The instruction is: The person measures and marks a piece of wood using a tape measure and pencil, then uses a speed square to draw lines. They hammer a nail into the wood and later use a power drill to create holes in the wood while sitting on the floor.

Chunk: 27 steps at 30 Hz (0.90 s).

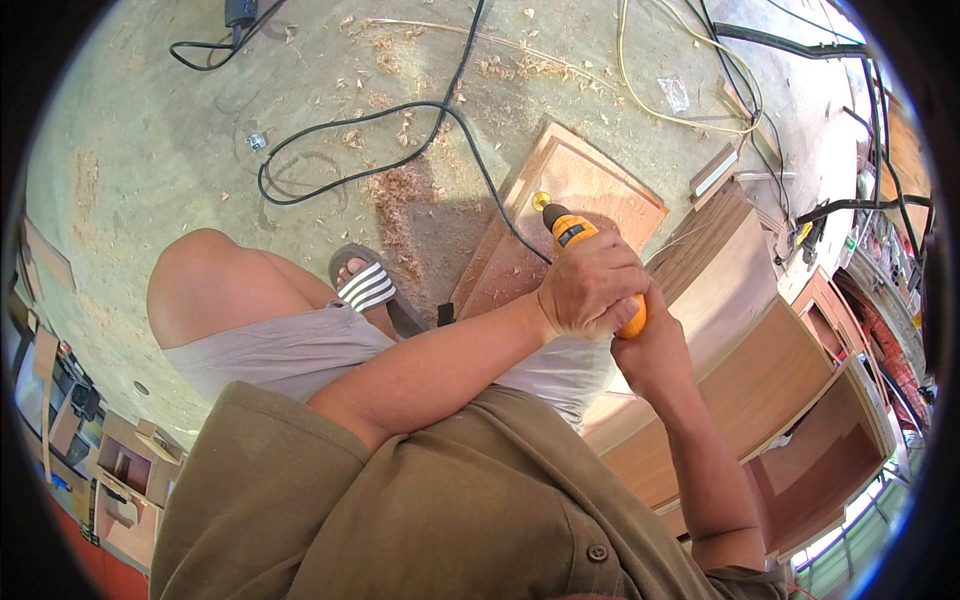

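Both my hands are closed on an orange power drill [572,231] with a black chuck. My left hand [592,283] wraps over the top of its body. My right hand [650,340] is around the rear, with its fingers partly hidden behind the drill. A round gold-coloured bit [541,201] sits at the chuck's tip, against or just over a reddish-brown wooden panel [600,185]; I cannot tell whether it touches. The panel lies on the floor, apparently on another board. A black cord [487,178] runs across the floor and passes behind my left forearm.
Wood shavings [405,195] and sawdust litter the concrete floor [250,80]. My sandalled foot [368,285] is left of the panel. Wooden cabinet pieces [770,370] stand close on my right. A pale yellow cable [625,70] and black cables lie at the far right.
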Motion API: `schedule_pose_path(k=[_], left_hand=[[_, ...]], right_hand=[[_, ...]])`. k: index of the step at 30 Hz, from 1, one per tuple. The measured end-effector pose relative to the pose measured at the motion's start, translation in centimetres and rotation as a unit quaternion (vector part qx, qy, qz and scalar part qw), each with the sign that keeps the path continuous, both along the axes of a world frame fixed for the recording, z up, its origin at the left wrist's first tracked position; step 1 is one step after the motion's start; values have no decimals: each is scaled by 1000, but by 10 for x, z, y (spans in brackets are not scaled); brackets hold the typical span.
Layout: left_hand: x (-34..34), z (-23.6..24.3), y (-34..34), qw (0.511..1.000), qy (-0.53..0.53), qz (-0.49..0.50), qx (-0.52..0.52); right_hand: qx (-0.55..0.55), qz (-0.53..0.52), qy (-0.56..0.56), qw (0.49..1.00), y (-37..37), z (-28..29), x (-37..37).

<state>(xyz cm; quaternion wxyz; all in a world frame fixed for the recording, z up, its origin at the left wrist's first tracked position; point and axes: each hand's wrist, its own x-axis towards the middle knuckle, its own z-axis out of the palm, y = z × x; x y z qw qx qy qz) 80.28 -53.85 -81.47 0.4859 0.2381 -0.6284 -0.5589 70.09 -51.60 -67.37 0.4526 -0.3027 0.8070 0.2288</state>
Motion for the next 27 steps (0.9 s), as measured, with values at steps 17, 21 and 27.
schedule_pose_path(k=[17, 21, 27], left_hand=[[0, 0, 0, 1000, 2, 3, -10], [-1, 1, 2, 1000, 0, 9, -3], [-2, -1, 3, 1000, 3, 1, -9]], right_hand=[[-5, -8, -11, 1000, 1, 1, 1], [-17, -8, -11, 1000, 3, 0, 2], [-17, -6, -6, 1000, 4, -1, 1]])
